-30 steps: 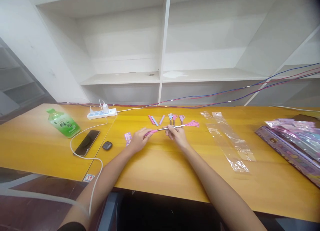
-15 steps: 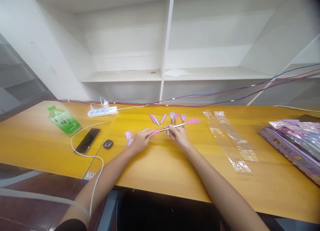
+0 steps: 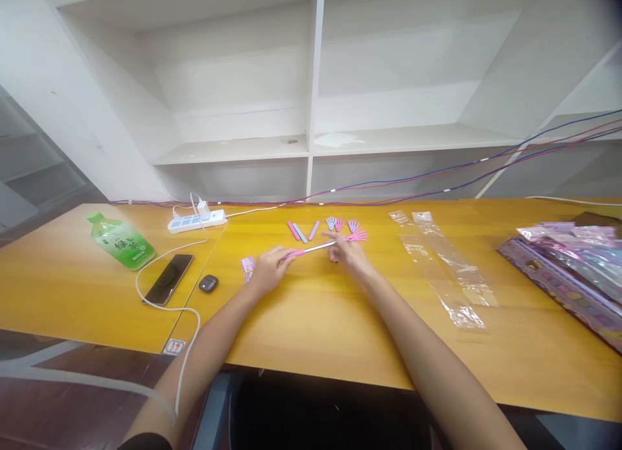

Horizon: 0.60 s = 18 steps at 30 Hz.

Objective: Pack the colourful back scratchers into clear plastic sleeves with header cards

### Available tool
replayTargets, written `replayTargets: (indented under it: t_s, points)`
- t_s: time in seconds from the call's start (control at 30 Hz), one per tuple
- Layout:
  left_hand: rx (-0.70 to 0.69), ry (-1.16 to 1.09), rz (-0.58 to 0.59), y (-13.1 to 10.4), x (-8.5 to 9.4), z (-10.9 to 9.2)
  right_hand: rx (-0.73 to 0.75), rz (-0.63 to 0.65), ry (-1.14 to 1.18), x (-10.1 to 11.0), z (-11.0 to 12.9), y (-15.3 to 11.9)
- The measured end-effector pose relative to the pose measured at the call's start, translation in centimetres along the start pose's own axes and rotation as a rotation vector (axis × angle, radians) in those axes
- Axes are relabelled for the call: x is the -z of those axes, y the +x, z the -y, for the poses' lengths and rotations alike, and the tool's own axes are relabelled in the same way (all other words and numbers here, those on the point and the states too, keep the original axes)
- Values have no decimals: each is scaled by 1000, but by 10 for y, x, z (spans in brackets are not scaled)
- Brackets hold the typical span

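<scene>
A telescopic back scratcher with a pink grip, a thin metal rod [image 3: 318,246] and a pink claw-shaped head [image 3: 358,235] is held across in front of me. My left hand [image 3: 271,268] is closed round its pink grip. My right hand [image 3: 350,255] is at the head end, its fingers bent about the rod with the index finger sticking out to the left; slight blur hides the exact grip. Just beyond it lie blue [image 3: 331,223], pink [image 3: 339,224] and lilac [image 3: 353,225] claw heads. Pink, blue and lilac handle tubes [image 3: 299,233] lie left of these.
Clear plastic sleeves [image 3: 437,262] lie right of my hands, with packaged goods and a purple box [image 3: 549,281] farther right. At left are a green bottle [image 3: 121,242], phone [image 3: 169,279], black case [image 3: 208,283], power strip [image 3: 197,221] and loose white cable [image 3: 194,309]. Small printed cards [image 3: 247,266] lie beside my left hand.
The back scratcher's rod shows shorter, and its pink head has come left toward my left hand. My right index finger has stretched out. The view has shifted slightly.
</scene>
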<state>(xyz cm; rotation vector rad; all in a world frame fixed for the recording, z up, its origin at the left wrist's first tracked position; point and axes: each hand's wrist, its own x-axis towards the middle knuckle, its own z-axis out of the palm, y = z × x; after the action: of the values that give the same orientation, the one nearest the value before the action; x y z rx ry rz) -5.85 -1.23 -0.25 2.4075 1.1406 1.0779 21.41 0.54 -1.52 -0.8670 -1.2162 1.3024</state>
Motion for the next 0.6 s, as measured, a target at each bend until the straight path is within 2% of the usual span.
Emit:
replayTargets:
  t_s: [0.1, 0.17, 0.27, 0.33, 0.47, 0.6]
  points:
    - [24, -6, -22, 3, 6, 7, 45, -233, 111, 27, 0, 10]
    - [19, -12, -25, 3, 8, 9, 50, -276, 108, 37, -1, 12]
    - [41, -103, -3, 3, 8, 9, 13, -251, -16, 36, -3, 9]
    - [111, -261, 5, 1, 7, 7, -16, -215, -99, 30, -6, 6]
    - [209, -560, -123, -1, 4, 9, 0, -201, -173, 19, -8, 4]
    - [185, -582, -176, 0, 2, 11, 50, -224, -300, 17, -5, 4]
